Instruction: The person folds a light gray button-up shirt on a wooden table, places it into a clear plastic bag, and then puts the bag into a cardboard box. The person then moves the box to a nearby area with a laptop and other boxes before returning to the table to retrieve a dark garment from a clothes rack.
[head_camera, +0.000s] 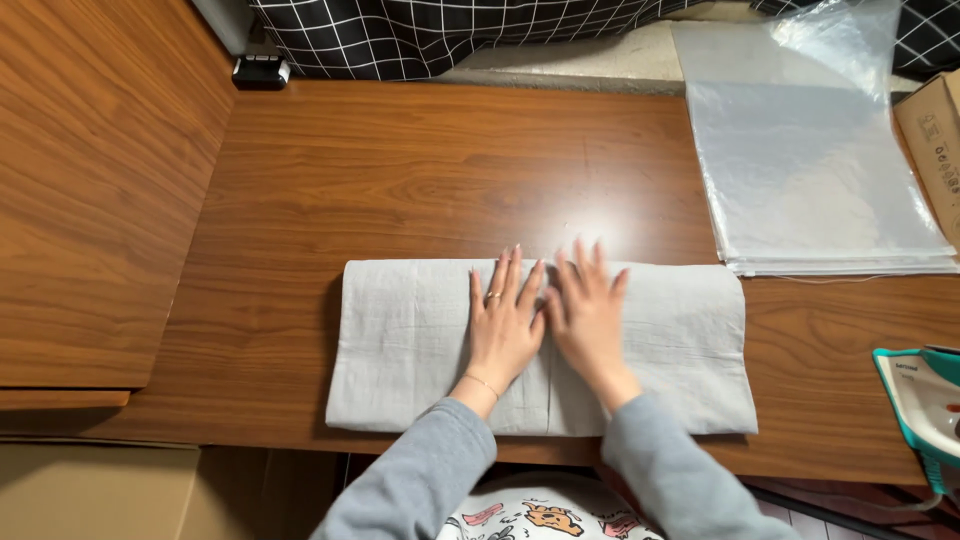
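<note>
On the wooden surface (400, 170), near the front edge, lies a folded grey cloth (400, 345). Left hand (505, 325) and right hand (588, 318) press flat mid-cloth, fingers spread, gripping nothing. Cloth looks folded to a long rectangle; smoothing underway. Clear plastic bags (810, 170) and an iron (925, 400) sit apart.

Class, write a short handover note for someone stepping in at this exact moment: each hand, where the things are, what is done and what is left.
Left hand: open, flat on the middle of the folded grey cloth.
Right hand: open, flat beside it, fingers spread.
The cloth lies near the front edge of the wooden table.
Stack of clear plastic bags at the far right; clothes iron at the right edge, untouched.
Done: cloth folded into a long rectangle.
Left: probably smoothing and any further folding.
</note>
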